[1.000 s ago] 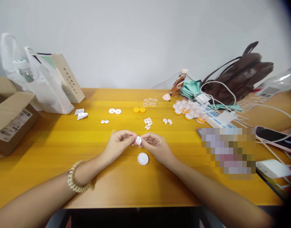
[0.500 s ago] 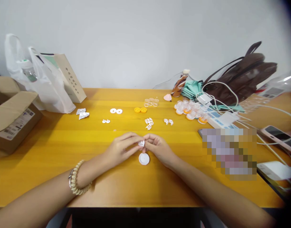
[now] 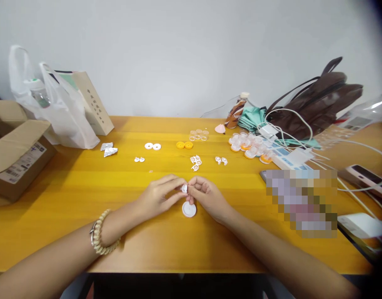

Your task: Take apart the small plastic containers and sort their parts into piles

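My left hand and my right hand meet at the middle of the yellow wooden table. Both pinch one small white plastic piece between their fingertips. A round white cap lies flat on the table just below them, touched by a finger of my right hand. A beaded bracelet is on my left wrist. Farther back lie white lattice pieces, two white rings, two yellow rings and small clear discs.
A cardboard box and a white plastic bag stand at the left. A brown handbag, cables, a power strip, clear-and-orange assembled parts and a bottle crowd the back right. A phone lies at the right.
Both hands have drawn closer together and dropped slightly toward the round cap. The left fingers have stretched out more along the small piece.
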`<state>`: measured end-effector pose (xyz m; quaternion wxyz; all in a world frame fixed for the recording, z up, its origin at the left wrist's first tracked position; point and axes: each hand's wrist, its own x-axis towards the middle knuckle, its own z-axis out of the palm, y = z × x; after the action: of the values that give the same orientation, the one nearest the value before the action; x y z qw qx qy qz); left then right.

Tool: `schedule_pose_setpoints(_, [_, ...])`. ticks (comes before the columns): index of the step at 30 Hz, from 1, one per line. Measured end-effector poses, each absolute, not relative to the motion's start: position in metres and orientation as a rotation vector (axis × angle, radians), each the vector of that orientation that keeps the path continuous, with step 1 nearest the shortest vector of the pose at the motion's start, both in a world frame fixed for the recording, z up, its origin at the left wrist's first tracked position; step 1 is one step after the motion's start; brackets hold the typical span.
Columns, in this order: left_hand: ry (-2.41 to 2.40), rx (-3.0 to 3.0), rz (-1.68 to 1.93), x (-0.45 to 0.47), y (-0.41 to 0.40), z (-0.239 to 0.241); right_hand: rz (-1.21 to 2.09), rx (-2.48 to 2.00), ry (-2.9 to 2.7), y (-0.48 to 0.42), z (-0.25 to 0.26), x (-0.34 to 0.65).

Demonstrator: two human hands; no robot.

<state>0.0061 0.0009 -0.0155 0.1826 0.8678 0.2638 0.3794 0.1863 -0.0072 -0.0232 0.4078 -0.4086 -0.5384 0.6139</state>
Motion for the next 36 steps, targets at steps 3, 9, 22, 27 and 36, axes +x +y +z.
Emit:
schedule_pose_setpoints(3, [0.698, 2.476, 1.142, 0.007, 0.000, -0.015, 1.319, -1.037, -1.486, -0.012, -0.022, 0.186])
schedule_pose_setpoints(9, [0.677, 2.575, 1.244, -0.001, 0.003, -0.014, 1.351, -1.038, -1.369, -0.005, -0.020, 0.193])
schedule_pose_setpoints(22, [0.819, 2.435, 1.312, -0.005, 0.015, -0.028, 0.203, -1.293, -1.871, 0.055, -0.036, 0.221])
schedule_pose_setpoints(27, [0.813, 2.445, 1.292, -0.005, 0.014, -0.027, -0.023, -1.418, -1.958, 0.069, -0.041, 0.214])
schedule_pose_setpoints(36, [0.857, 2.423, 1.293, -0.005, 0.014, -0.026, 0.006, -1.556, -1.951, 0.075, -0.049, 0.211])
